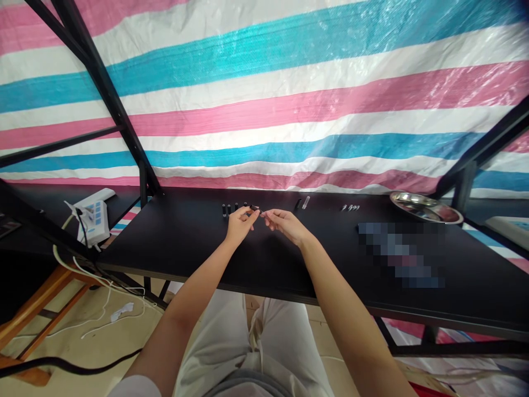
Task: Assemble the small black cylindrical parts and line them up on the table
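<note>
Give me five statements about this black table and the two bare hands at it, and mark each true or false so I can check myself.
1. The bare left hand and bare right hand meet at a small dark cylindrical piece. True.
2. The shiny round metal tray lies left of both hands. False: the tray lies to their right.
3. Several small black cylindrical tubes are lined up left of the hands. True.
4. The striped plastic sheet behind the table is green and yellow. False: the sheet is pink, blue and white.
5. A white multi-socket power strip lies off to the left. True.
</note>
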`<state>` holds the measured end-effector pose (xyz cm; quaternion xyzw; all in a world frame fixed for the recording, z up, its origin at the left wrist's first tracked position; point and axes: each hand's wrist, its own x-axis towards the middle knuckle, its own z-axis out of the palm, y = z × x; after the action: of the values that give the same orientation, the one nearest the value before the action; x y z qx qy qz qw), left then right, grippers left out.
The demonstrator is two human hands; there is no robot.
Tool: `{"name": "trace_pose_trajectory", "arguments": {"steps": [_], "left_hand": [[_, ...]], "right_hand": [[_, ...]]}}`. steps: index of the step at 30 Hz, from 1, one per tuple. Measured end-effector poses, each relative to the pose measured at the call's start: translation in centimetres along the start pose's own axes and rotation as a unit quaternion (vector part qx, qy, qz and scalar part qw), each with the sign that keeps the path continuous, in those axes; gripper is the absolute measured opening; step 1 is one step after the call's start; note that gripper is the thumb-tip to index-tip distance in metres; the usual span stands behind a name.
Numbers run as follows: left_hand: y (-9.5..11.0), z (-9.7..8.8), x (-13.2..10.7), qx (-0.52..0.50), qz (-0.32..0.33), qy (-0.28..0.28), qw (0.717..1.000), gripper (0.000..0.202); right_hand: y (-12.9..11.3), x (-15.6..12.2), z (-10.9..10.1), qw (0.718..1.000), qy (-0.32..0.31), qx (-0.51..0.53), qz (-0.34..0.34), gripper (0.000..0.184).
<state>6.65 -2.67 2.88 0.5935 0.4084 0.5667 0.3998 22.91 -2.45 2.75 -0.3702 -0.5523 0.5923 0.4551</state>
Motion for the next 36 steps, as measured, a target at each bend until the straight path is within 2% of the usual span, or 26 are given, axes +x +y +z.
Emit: {"name": "trace_pose_trajectory", "arguments": {"steps": [7, 12, 14, 16, 19, 21, 24, 27, 31, 36], "left_hand": [[-0.3, 0.2, -0.2, 0.014, 0.003, 0.001, 1.000, 0.032], [-0.6, 0.3, -0.3, 0.029, 0.005, -0.012, 0.999, 0.031], [-0.7, 0.3, -0.3, 0.034, -0.004, -0.010, 0.999, 0.030], [-0.9, 0.3, -0.3, 0.048, -0.008, -0.015, 0.999, 0.029], [-1.4, 0.5, -0.3, 0.085, 0.004, -0.034, 0.996, 0.028], [-1.8, 0.5, -0.4, 0.120, 0.027, -0.051, 0.991, 0.027], [-2.2, 0.5, -0.4, 0.188, 0.080, -0.079, 0.976, 0.023], [-2.2, 0.4, -0.6, 0.240, 0.130, -0.109, 0.956, 0.019], [-2.0, 0.5, -0.8, 0.253, 0.144, -0.123, 0.949, 0.018], [-2.0, 1.7, -0.6, 0.232, 0.082, -0.113, 0.963, 0.021]], "right_hand": [[-1.5, -1.1, -0.7, 0.987, -0.048, -0.148, 0.040, 0.038], [-1.3, -1.4, -3.4, 0.963, -0.064, -0.253, 0.073, 0.033], [-0.8, -1.2, -5.2, 0.951, -0.020, -0.295, 0.088, 0.026], [-0.2, -0.8, -6.9, 0.937, 0.089, -0.326, 0.089, 0.018], [0.0, 0.1, -9.1, 0.890, 0.225, -0.385, 0.098, 0.007], [-0.2, 0.8, -10.0, 0.849, 0.280, -0.432, 0.121, 0.007], [-0.3, 1.6, -10.4, 0.797, 0.309, -0.498, 0.145, 0.009], [0.3, 2.0, -10.3, 0.768, 0.331, -0.528, 0.145, 0.014], [1.7, 2.2, -10.3, 0.763, 0.361, -0.518, 0.140, 0.022], [2.0, 2.0, -10.5, 0.770, 0.354, -0.512, 0.142, 0.023]]}}
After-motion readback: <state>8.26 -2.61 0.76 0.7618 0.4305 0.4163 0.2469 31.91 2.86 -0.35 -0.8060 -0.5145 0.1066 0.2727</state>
